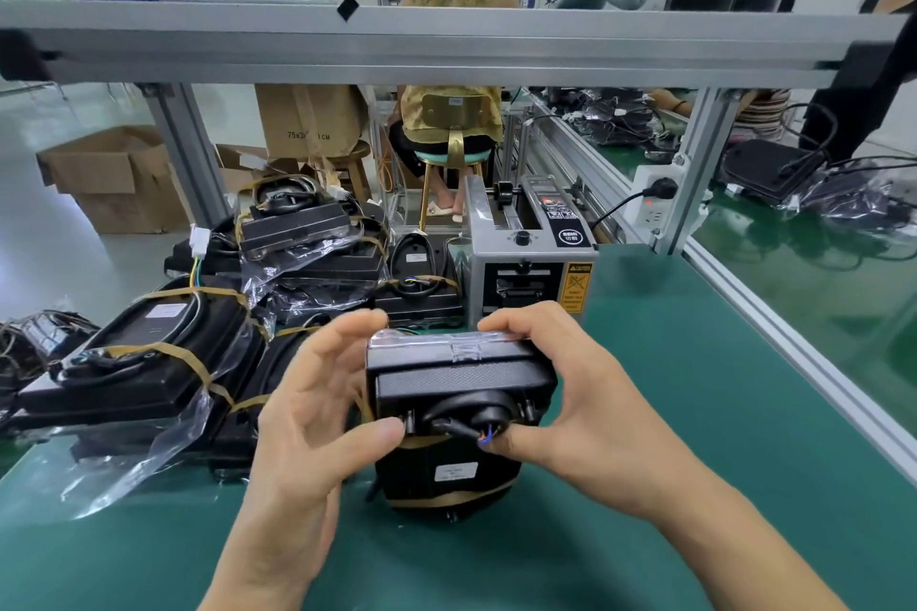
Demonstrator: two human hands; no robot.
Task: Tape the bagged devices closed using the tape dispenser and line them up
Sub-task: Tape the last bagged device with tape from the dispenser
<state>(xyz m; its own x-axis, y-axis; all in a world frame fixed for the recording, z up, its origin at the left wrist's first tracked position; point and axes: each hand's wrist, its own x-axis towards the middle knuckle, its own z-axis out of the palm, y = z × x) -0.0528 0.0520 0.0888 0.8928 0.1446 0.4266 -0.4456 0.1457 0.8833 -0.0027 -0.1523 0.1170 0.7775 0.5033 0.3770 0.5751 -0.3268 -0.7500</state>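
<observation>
Clear plastic bags are seen around a heap of black bagged devices point(149, 352) piled at the left of the green table point(694, 387), several bound with tan bands. Just right of that heap, one device point(459, 382) in its bag is held up on end over the mat, near the table's front middle. It is gripped on its left side by the left hand point(317, 407), thumb at the lower edge and fingers curled toward the top. A strip of clear tape point(466, 347) is laid over the folded bag at the top. The right side is clamped by the right hand point(560, 392), fingertips on the upper edge and thumb beneath. Behind the hands, a grey tape dispenser point(528, 258) is set upright on the table.
</observation>
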